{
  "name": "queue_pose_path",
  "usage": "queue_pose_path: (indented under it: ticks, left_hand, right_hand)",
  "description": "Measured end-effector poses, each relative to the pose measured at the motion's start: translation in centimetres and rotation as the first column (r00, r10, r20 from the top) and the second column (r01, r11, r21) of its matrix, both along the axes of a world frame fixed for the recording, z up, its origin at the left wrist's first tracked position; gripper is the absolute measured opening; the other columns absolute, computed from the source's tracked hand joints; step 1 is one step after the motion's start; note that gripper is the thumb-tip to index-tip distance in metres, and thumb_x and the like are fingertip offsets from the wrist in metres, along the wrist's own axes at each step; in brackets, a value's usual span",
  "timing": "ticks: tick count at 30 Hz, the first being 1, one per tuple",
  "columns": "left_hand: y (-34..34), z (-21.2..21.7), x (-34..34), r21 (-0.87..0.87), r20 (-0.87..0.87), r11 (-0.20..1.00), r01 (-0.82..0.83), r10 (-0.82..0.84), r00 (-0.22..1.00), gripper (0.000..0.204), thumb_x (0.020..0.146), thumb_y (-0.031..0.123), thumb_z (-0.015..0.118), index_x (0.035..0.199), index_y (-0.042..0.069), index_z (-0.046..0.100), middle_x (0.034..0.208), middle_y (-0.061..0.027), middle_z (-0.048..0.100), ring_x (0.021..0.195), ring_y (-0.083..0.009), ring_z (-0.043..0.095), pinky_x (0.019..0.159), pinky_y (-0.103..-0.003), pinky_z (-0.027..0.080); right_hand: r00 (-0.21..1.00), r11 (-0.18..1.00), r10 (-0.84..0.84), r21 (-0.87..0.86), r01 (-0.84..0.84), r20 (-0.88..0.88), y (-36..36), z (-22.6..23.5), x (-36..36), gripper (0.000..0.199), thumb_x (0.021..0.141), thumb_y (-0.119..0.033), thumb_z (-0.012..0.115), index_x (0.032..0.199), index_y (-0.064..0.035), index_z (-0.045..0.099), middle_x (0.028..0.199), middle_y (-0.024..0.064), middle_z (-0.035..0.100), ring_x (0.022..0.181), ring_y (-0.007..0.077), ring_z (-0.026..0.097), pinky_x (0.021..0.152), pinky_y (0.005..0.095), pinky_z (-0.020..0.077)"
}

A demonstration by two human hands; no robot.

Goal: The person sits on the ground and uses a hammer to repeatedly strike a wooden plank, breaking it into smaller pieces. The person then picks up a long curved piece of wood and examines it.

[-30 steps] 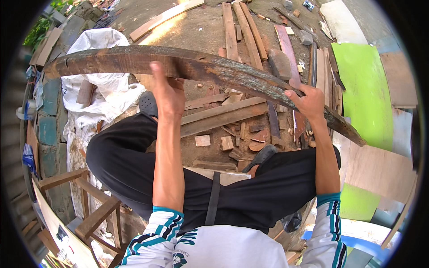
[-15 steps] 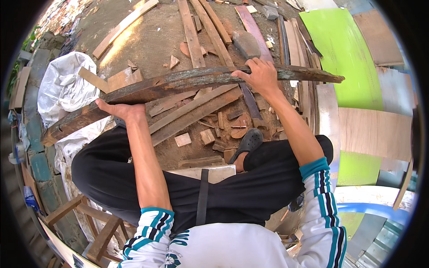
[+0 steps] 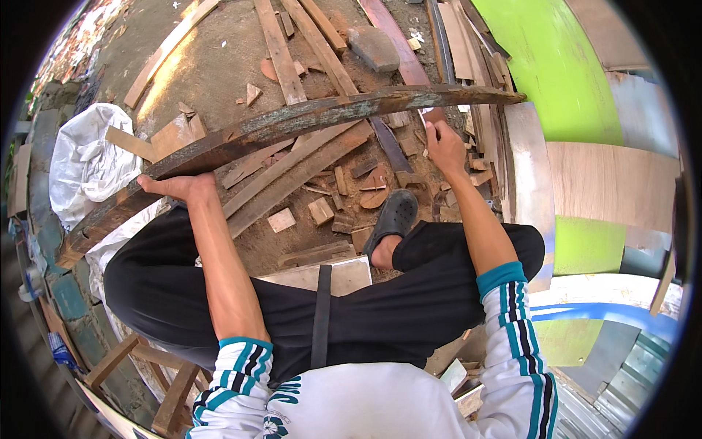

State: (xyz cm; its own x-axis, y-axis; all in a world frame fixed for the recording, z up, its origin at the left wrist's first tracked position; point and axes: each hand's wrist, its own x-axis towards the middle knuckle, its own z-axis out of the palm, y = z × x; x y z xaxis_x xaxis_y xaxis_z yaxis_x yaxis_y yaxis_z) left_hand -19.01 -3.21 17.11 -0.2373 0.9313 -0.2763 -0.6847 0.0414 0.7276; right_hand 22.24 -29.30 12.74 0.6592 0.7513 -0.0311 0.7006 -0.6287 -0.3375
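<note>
**Head view: long weathered plank held across the lap**

Head view shows a seated person with a long weathered plank [image 3: 292, 124] spanning the frame from 9 o'clock to 2 o'clock, its surface dark with green-blue patches.

Hand states:
- The left hand [image 3: 179, 186], at 9 o'clock, is closed on the plank's lower edge near its left end, fingers wrapped beneath it.
- The right hand [image 3: 442, 143], at 1 o'clock, sits just below the plank's right portion with fingers curled. Whether it touches or grips the plank cannot be told.

Surroundings:
- Under the plank, the dirt ground is littered with wood offcuts [image 3: 322, 208] and loose slats [image 3: 281, 55] running toward 12 o'clock.
- A grey stone block [image 3: 373, 47] lies at 12 o'clock.
- A white sack [image 3: 88, 161] lies at 9 o'clock, partly behind the plank's left end.
- A bright green panel [image 3: 563, 66] fills the 2 o'clock area, with a pale plywood sheet [image 3: 614, 183] at 3 o'clock.
- A dark clog [image 3: 395, 216] on the person's foot is near the centre, below the plank.
- Wooden framing [image 3: 146, 366] stands at 7 o'clock.

Change from the earlier frame: half a second ago the right hand lay on top of the plank. It now sits below the edge. The left hand has stayed on the left end.
</note>
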Motion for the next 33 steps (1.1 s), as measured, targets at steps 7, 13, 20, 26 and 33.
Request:
queue_pose_path:
  ticks: [7,13,20,26,33]
  left_hand:
    - [-0.5,2.0,0.1,0.046,-0.010,0.999,-0.021,0.021,1.000,0.108,0.072,0.086,0.043,0.153,0.014,0.034,0.155,-0.0128,0.035,0.141,-0.0343,0.035,0.116,-0.056,0.029]
    - [-1.3,2.2,0.5,0.071,0.060,0.997,-0.011,0.007,0.998,0.105,0.074,0.084,0.047,0.152,0.015,0.035,0.155,-0.0103,0.036,0.141,-0.0315,0.036,0.116,-0.054,0.029]
    - [-1.5,2.6,-0.5,0.074,0.134,0.997,-0.033,0.023,0.991,0.102,0.073,0.083,0.055,0.148,0.016,0.041,0.147,-0.0083,0.042,0.136,-0.0299,0.038,0.114,-0.052,0.030]
    - [-1.8,3.0,-0.3,0.061,0.156,0.998,-0.008,-0.001,0.988,0.106,0.071,0.084,0.061,0.151,0.017,0.036,0.151,-0.0082,0.037,0.140,-0.0301,0.033,0.117,-0.054,0.024]
    - [-1.7,1.5,-1.1,-0.091,0.117,0.996,0.013,-0.002,0.993,0.118,0.067,0.089,0.061,0.155,0.017,0.028,0.158,-0.0094,0.028,0.145,-0.0319,0.026,0.119,-0.058,0.018]
  right_hand:
    - [0.985,0.412,-0.173,-0.910,0.047,-0.027,-13.5,-7.4,0.4,0.054,0.087,-0.041,0.066,0.131,-0.0100,0.064,0.135,0.0164,0.062,0.127,0.0351,0.058,0.102,0.0524,0.0456]
    - [0.979,0.302,-0.191,-0.953,-0.012,-0.073,-16.6,-13.5,2.8,0.045,0.084,-0.030,0.071,0.125,-0.0098,0.069,0.129,0.0111,0.066,0.117,0.0275,0.065,0.091,0.0452,0.0529]
    - [0.982,0.308,-0.039,-0.937,-0.166,-0.187,-5.9,-3.2,1.8,0.048,0.082,-0.040,0.072,0.113,-0.0035,0.071,0.102,0.0135,0.075,0.086,0.0263,0.073,0.073,0.0400,0.0578]
    - [0.929,0.641,0.333,-0.684,-0.349,-0.162,0.5,9.1,-4.2,0.039,0.087,-0.035,0.068,0.102,0.0013,0.072,0.095,0.0165,0.074,0.085,0.0290,0.072,0.077,0.0387,0.0568]
    - [0.479,0.922,0.334,0.386,0.011,-0.811,3.3,15.0,-17.1,0.016,0.095,-0.012,0.064,0.103,0.0002,0.056,0.085,0.0107,0.067,0.062,0.0155,0.063,0.056,0.0299,0.0513]
